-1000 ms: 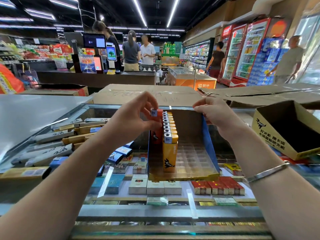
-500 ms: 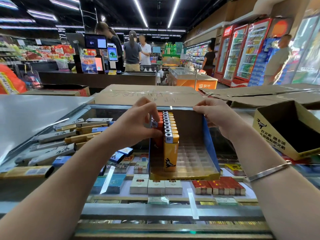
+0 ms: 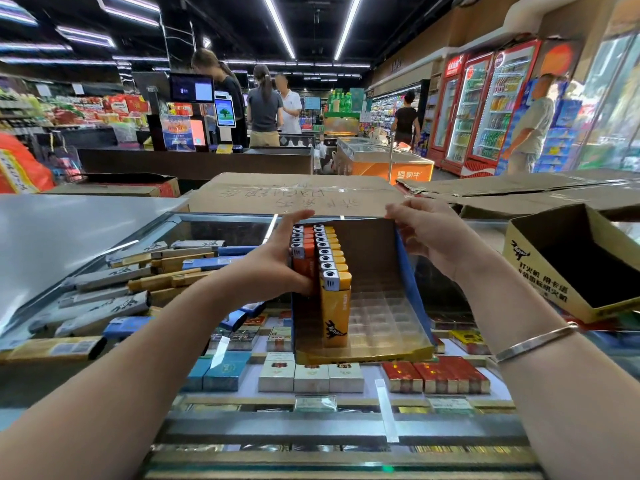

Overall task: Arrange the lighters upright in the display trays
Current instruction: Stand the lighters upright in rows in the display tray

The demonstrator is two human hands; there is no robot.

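1. Long fluorescent strip lights point(image 3: 277, 26) run across a dark ceiling in a supermarket.
2. Red-framed drinks refrigerators point(image 3: 485, 105) line the right wall, with blue stacked cases point(image 3: 561, 133) beside them.
3. A dark checkout counter point(image 3: 194, 162) carries screens point(image 3: 191, 87); shoppers stand behind it.
4. An orange chest freezer point(image 3: 384, 164) sits mid-aisle.
5. Flattened cardboard sheets point(image 3: 294, 194) lie beyond the glass-topped worktop point(image 3: 221, 228), and an open carton point(image 3: 571, 261) rests at right.

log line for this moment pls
left hand: steadying orange lighters | right hand: holding display tray back | yellow lighters: upright
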